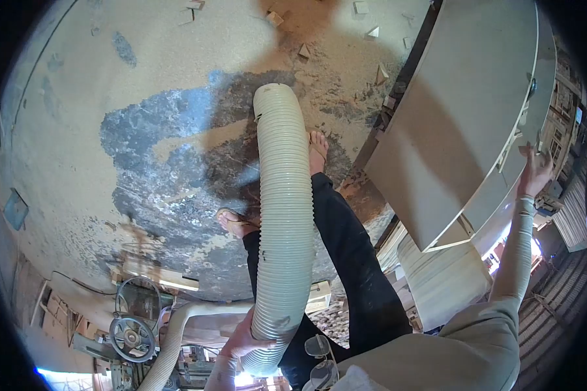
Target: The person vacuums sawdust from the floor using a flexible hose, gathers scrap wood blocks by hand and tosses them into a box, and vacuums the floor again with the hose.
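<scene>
Ribbed hose [285, 221], thick and cream-coloured, ran lengthwise through the middle of the head view, in front of the person's body and between the legs. Its far end lay over a dark patch of the dusty floor [156, 156]; whether it touched down there, I could not tell. The left grip [249, 339] was clamped on the hose near its lower end, from the left side. The right grip [535, 171] was well apart from the hose, off to its right, just beside the outer edge of a large grey panel [460, 98]. Its fingers looked partly curled, but I could not tell whether they held or touched anything.

One sandalled foot [317, 151] stood just right of the hose, the other [233, 223] to its left. Dark trousers [352, 241] showed on both sides of it. Glasses [321, 362] hung at the shirt, near the hose's lower end. A narrower ribbed hose [173, 342] curved away left of that end, near a spoked handwheel [132, 337]. Small wood offcuts [381, 73] lay scattered on the floor beyond the hose's far end.
</scene>
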Demonstrator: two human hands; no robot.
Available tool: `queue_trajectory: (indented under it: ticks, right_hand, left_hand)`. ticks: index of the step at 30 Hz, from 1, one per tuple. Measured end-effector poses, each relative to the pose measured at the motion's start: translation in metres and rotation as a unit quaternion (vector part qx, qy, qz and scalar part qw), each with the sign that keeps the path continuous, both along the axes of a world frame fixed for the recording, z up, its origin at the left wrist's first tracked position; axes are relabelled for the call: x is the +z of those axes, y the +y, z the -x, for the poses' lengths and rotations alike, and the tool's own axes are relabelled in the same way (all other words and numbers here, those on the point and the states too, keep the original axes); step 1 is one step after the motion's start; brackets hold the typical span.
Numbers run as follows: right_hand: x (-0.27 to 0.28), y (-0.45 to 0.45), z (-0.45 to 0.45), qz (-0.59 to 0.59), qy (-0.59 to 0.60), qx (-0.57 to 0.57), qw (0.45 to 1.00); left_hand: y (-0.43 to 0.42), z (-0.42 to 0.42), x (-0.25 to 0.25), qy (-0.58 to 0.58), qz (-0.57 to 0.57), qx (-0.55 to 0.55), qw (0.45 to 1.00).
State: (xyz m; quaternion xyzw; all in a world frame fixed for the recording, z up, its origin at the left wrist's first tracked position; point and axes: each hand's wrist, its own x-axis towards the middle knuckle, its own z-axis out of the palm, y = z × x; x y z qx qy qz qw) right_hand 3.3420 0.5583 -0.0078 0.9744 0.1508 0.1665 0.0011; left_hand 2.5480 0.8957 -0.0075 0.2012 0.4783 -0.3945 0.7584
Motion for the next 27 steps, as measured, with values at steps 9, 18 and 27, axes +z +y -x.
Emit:
queue_trajectory:
  ticks: [9, 18, 27]
  right_hand:
    - [-0.286, 0.243, 0.202, -0.081, 0.544, 0.1, 0.829]
    - [-0.525, 0.317, 0.29, -0.063, 0.502, 0.06, 0.86]
    - [-0.501, 0.297, 0.231, -0.176, 0.416, 0.067, 0.89]
  left_hand:
    - [0.005, 0.002, -0.011, -0.004, 0.007, -0.026, 1.0]
    - [0.003, 0.004, -0.021, -0.031, 0.02, -0.096, 0.995]
    - [0.002, 0.003, -0.017, -0.027, -0.009, -0.053, 0.998]
